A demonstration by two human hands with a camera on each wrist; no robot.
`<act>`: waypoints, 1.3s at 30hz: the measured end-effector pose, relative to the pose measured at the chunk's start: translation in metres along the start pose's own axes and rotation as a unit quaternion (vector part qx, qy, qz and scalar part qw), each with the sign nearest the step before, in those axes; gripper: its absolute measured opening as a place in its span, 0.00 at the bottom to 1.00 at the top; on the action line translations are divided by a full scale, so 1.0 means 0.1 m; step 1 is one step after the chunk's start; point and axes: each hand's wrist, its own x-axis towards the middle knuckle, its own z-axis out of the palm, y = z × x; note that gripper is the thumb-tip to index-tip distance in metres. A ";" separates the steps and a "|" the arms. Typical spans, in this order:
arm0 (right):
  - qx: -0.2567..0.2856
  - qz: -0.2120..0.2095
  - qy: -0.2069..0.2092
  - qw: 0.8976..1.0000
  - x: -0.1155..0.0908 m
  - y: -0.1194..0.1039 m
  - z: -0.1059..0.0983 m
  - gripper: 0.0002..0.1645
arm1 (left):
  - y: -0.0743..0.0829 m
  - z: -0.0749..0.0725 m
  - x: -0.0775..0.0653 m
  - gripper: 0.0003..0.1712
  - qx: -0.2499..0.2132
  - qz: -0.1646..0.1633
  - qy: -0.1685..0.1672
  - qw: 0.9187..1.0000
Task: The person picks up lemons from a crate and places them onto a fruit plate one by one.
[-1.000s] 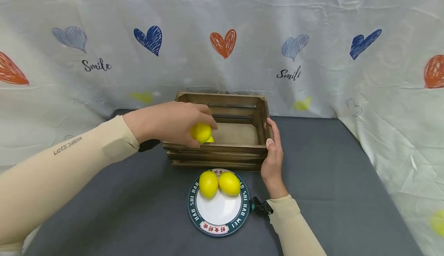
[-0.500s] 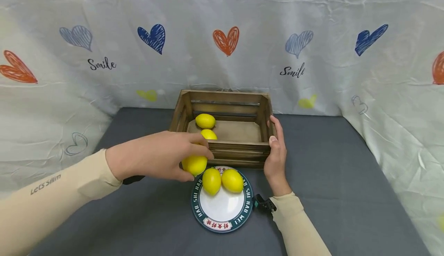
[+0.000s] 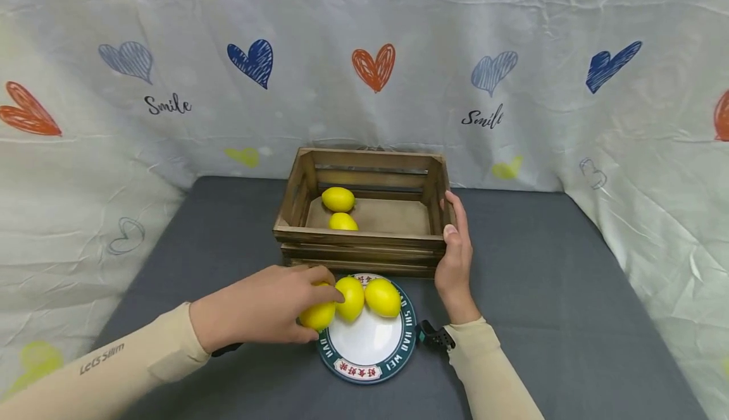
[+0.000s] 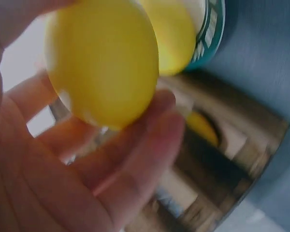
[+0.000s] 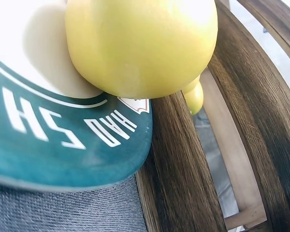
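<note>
My left hand (image 3: 273,306) grips a yellow lemon (image 3: 317,316) at the left rim of a round plate (image 3: 364,347) with a white middle and a dark green lettered border. In the left wrist view, thumb and fingers curl round that lemon (image 4: 104,63). Two more lemons sit side by side on the plate's far part, a left one (image 3: 350,298) and a right one (image 3: 383,298). Behind the plate stands a brown slatted wooden crate (image 3: 364,252). My right hand (image 3: 454,265) holds the crate's right end, thumb on the rim, fingers along the outside.
Inside the crate, on its left side, lie two lemons, one farther back (image 3: 338,199) and one nearer the front wall (image 3: 343,221). A dark grey cloth (image 3: 541,293) covers the table. A pale curtain (image 3: 421,21) printed with hearts hangs behind it.
My left hand has carried the lemon out of the crate, over its front wall, and down toward me to the plate's left edge. The right hand keeps its hold on the crate.
</note>
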 end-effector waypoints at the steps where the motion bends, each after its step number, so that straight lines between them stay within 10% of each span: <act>1: 0.001 0.000 -0.001 1.000 0.00 0.00 0.00 0.38 | 0.02 0.05 0.00 0.31 0.001 -0.003 0.002 1.000; 23: -0.004 -0.004 -0.005 1.000 0.01 -0.02 0.00 0.38 | 0.17 0.51 0.06 0.30 -0.018 -0.044 -0.007 0.999; 39: -0.002 -0.006 -0.009 1.000 0.00 -0.01 0.00 0.38 | 0.20 0.49 0.07 0.30 -0.051 -0.052 0.023 0.997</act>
